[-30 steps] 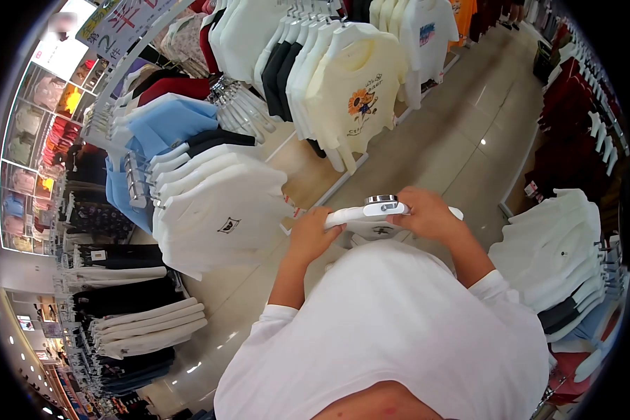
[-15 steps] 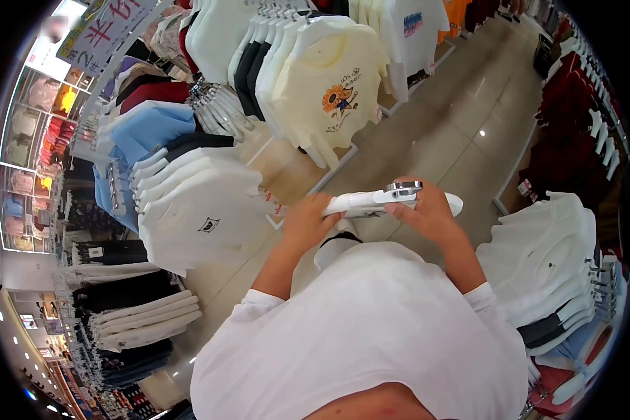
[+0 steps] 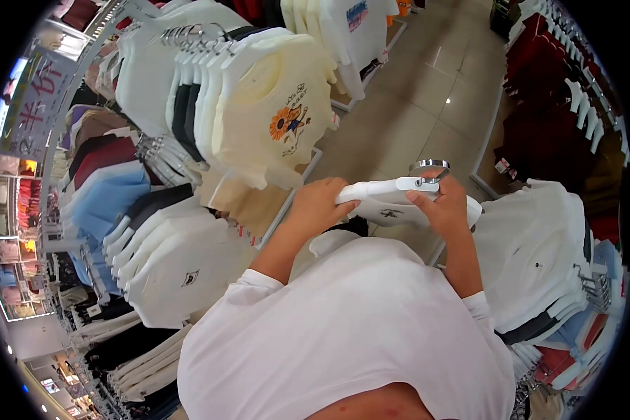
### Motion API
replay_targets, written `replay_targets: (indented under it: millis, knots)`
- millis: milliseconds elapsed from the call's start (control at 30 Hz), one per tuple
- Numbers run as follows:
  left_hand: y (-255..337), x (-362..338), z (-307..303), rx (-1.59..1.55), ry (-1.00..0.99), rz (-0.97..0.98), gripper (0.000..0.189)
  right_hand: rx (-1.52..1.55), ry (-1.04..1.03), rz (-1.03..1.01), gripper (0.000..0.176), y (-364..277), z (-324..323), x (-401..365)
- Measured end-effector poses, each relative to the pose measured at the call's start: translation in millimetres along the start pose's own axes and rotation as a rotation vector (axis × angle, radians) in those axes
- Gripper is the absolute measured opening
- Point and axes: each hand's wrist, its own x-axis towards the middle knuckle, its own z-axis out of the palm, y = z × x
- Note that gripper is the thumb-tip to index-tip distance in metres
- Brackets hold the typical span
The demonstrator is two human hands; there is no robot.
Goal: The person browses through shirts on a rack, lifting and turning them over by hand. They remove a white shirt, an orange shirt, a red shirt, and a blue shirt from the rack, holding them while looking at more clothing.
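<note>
I hold a white plastic hanger (image 3: 381, 189) with a metal hook at chest height, and a white T-shirt (image 3: 392, 212) with a small dark print hangs on it. My left hand (image 3: 320, 206) grips the hanger's left end. My right hand (image 3: 442, 204) closes around it near the hook. The shirt's lower part is hidden behind my own white sleeves and chest.
A rack of cream T-shirts with a sunflower print (image 3: 273, 119) hangs ahead on the left, with white shirts (image 3: 182, 269) below it. More white shirts (image 3: 539, 252) hang on a rack at the right. A tiled aisle (image 3: 427, 98) runs between them.
The view has swung right and the racks have shifted in the picture. Both hands keep hold of the hanger, which has tilted so that its hook now points up.
</note>
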Motion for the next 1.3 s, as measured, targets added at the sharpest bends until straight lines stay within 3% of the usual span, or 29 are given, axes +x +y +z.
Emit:
replay_targets:
  millis: [233, 433, 533, 633, 733, 967, 1133, 1300]
  knots:
    - [-43, 81, -26, -0.14, -0.008, -0.019, 0.043, 0.027, 0.027, -0.011, 0.041, 8, -12, 85]
    - [-98, 141, -50, -0.856, 0.486, -0.228, 0.045, 0.083, 0.073, -0.12, 0.039, 13, -21, 153]
    - [-110, 159, -80, -1.433, 0.648, -0.368, 0.045, 0.097, 0.074, -0.121, 0.04, 18, -26, 178]
    - [-126, 167, -87, -1.701, 0.734, -0.236, 0.043, 0.095, -0.001, -0.183, 0.039, 20, -36, 210]
    - [-138, 173, -89, -1.738, 0.748, -0.129, 0.042, 0.057, 0.02, -0.224, 0.041, 19, -44, 247]
    - [-135, 180, -95, -1.627, 0.812, -0.102, 0.042, 0.059, -0.157, -0.281, 0.042, 4, -64, 333]
    - [-113, 177, -92, -1.489, 0.845, -0.036, 0.04, 0.028, -0.17, -0.333, 0.044, 14, -99, 371]
    - [-81, 167, -75, -1.378, 0.826, -0.076, 0.038, 0.019, -0.17, -0.262, 0.044, 46, -126, 404]
